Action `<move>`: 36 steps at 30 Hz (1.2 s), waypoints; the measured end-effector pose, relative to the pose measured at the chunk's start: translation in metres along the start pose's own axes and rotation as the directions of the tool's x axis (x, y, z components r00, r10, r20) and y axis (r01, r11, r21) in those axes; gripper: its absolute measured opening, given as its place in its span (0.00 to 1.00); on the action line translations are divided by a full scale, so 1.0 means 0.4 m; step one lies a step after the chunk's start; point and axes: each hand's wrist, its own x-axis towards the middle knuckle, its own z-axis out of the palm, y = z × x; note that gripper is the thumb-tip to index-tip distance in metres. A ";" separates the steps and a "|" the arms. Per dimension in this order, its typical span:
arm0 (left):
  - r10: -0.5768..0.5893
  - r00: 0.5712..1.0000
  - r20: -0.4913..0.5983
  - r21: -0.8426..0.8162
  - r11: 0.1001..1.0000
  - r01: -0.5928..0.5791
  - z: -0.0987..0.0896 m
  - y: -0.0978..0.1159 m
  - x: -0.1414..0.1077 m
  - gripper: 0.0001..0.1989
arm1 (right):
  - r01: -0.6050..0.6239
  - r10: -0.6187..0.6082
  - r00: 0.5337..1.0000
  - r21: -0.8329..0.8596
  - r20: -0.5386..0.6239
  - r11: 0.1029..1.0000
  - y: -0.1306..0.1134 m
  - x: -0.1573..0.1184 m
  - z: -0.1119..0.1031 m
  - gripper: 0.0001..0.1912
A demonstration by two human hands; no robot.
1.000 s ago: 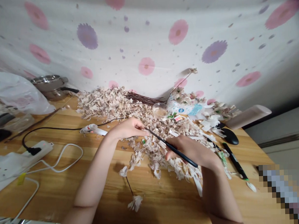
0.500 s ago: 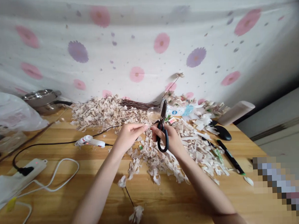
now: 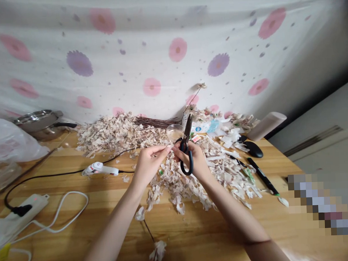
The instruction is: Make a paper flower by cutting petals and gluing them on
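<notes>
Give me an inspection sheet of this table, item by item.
Surface: wooden table, strewn with scraps.
Job's things: black-handled scissors, upright in the right hand; pale petal-like scraps heaped beneath the hands.
Hands: left hand pinched beside the right; anything held is too small to tell.
Clutter: white glue gun, computer mouse, black marker, dark twig bundle.
Cables: black cord, white cable, power strip.
Surroundings: floral cloth, steel pan, plastic bag.
</notes>
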 end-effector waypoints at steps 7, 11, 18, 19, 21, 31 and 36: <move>0.059 0.998 0.000 0.051 0.997 -0.058 0.006 0.011 -0.006 0.12 | 0.014 -0.014 1.000 0.089 -0.005 0.996 0.009 0.005 0.005 0.19; 0.064 0.998 -0.006 0.054 0.997 -0.064 0.010 0.003 -0.004 0.12 | 0.018 -0.018 1.000 0.027 0.003 0.999 0.003 0.006 0.000 0.20; 0.062 0.995 -0.075 0.052 0.997 -0.058 0.004 0.005 -0.005 0.10 | 0.070 -0.072 0.995 0.026 0.075 0.997 0.019 0.008 -0.008 0.23; 0.062 0.994 -0.085 0.049 0.997 -0.058 0.000 0.009 -0.007 0.10 | 0.097 -0.100 0.989 0.030 0.109 0.995 0.024 0.006 -0.011 0.25; 0.062 0.992 -0.111 0.044 0.997 -0.057 -0.009 0.020 -0.013 0.10 | 0.178 -0.170 0.967 -0.025 0.188 0.984 0.030 0.000 -0.019 0.30; 0.019 0.984 -0.175 0.002 1.000 -0.019 -0.055 0.051 -0.033 0.10 | 0.289 -0.116 0.804 -0.214 0.583 0.933 -0.011 -0.047 -0.031 0.36; -0.009 0.989 -0.150 -0.060 0.998 0.000 -0.058 0.056 -0.034 0.10 | 0.262 -0.075 0.805 -0.238 0.589 0.935 -0.037 -0.056 -0.029 0.34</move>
